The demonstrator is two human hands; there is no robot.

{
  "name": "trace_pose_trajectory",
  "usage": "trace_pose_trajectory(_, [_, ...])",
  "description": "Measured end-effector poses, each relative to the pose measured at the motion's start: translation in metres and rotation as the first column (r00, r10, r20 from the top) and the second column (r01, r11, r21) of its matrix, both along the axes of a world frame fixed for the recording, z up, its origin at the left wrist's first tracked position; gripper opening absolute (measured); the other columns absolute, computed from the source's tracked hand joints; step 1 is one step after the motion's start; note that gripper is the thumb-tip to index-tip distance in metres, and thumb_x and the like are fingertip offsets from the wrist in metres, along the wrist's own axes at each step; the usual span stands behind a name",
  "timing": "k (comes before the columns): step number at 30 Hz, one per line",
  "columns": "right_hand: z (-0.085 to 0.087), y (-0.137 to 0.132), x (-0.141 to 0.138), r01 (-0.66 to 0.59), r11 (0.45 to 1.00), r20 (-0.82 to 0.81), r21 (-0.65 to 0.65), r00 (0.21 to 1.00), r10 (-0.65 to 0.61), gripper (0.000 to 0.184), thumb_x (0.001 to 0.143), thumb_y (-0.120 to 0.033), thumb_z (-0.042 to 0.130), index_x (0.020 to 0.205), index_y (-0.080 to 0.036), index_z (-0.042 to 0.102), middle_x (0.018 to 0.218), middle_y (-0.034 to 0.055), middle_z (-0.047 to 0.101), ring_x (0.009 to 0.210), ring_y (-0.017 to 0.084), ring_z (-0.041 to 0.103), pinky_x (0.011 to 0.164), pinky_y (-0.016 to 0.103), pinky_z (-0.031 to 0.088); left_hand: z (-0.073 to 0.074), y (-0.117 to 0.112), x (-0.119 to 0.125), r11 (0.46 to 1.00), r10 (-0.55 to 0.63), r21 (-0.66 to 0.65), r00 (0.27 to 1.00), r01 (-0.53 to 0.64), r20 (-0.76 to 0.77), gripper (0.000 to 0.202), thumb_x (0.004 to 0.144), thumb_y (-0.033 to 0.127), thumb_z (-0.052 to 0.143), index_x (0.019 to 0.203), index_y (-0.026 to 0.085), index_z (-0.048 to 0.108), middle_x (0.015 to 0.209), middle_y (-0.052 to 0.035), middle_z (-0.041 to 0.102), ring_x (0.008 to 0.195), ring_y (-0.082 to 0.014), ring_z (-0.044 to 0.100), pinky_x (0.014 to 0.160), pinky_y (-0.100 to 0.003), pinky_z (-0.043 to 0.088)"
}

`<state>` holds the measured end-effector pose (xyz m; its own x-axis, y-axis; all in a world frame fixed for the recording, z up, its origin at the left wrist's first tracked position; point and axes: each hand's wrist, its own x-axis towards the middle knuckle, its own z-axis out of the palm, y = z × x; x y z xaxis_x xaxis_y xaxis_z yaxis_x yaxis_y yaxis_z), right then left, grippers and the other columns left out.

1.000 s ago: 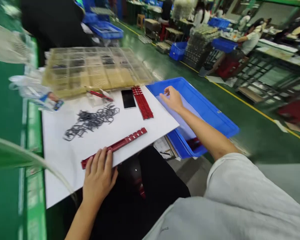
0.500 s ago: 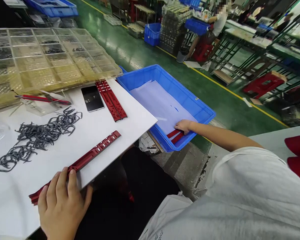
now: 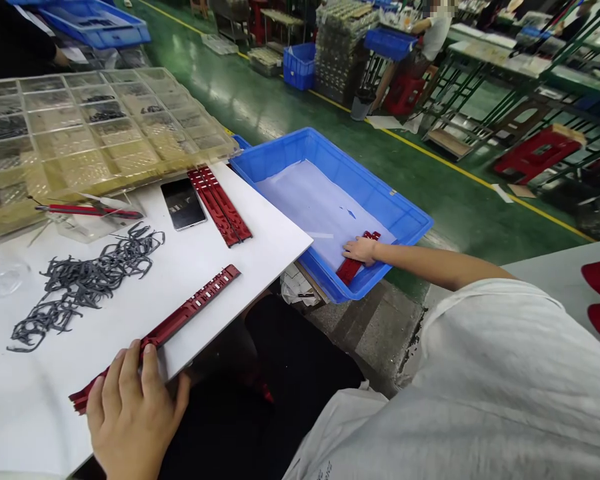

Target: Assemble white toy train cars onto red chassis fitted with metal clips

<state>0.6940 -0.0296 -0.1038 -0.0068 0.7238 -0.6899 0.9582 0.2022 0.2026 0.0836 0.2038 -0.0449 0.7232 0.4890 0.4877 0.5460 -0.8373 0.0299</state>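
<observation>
My left hand lies over the near end of a long red slotted strip on the white table. Its fingers are stretched across the strip and the thumb is spread toward the table edge. In the blue bin, my right hand has its fingers closed over red strips, whose ends show on both sides of it. They rest on white paper lining the bin. Two more red strips lie side by side on the table, beside a phone.
A tangled pile of dark grey curved pieces spreads over the table's left part. Behind it sit a clear compartment tray and a red-handled tool. Another person is across the green aisle, near red stools.
The red strips in the bin have shifted, and their far end now shows beyond my right hand. My left hand stays on its strip; the view has moved slightly.
</observation>
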Motion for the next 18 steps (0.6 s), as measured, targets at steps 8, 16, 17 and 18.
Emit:
trace_pose_trajectory(8, [0.009,0.006,-0.002,-0.016,0.999,-0.046,-0.035,0.999,0.014,0.050,0.081,-0.009,0.074,0.130,-0.016,0.065,0.127,0.0174,0.070,0.116,0.030,0.062,0.094,0.039,0.044,0.005,-0.004,0.003,1.000,0.003,-0.005,1.000,-0.003,0.024,0.106,0.099,0.035,0.084,0.184,0.020,0.021,0.178,-0.0262,0.046,0.157,-0.0548,0.054,0.126,-0.076,0.047])
trace_pose_trajectory(16, [0.030,0.025,0.033,0.115,0.991,-0.122,-0.064,0.985,-0.122,0.065,0.056,-0.005,0.082,0.118,-0.020,0.069,0.122,0.0111,0.073,0.114,0.030,0.065,0.099,0.039,0.047,0.001,-0.003,0.001,0.999,0.025,-0.023,0.999,-0.024,0.031,0.102,0.100,0.039,0.079,0.184,0.021,0.022,0.180,-0.0244,0.044,0.156,-0.0543,0.054,0.126,-0.074,0.045])
trace_pose_trajectory(17, [0.031,0.028,0.036,0.153,0.987,-0.127,-0.055,0.979,-0.159,0.064,0.055,-0.005,0.082,0.115,-0.021,0.070,0.118,0.0096,0.074,0.111,0.030,0.066,0.098,0.038,0.048,0.000,-0.003,0.001,0.999,0.024,-0.031,0.999,-0.023,0.028,0.103,0.100,0.039,0.078,0.184,0.021,0.022,0.180,-0.0246,0.044,0.156,-0.0546,0.054,0.126,-0.075,0.044])
trace_pose_trajectory(18, [0.031,0.031,0.038,0.204,0.979,-0.127,-0.031,0.970,-0.206,0.060,0.055,-0.006,0.082,0.112,-0.021,0.071,0.113,0.0079,0.075,0.107,0.029,0.068,0.098,0.038,0.049,0.000,-0.002,0.000,0.999,0.024,-0.035,0.999,-0.023,0.024,0.103,0.100,0.039,0.078,0.184,0.021,0.022,0.180,-0.0248,0.044,0.156,-0.0547,0.054,0.126,-0.075,0.044])
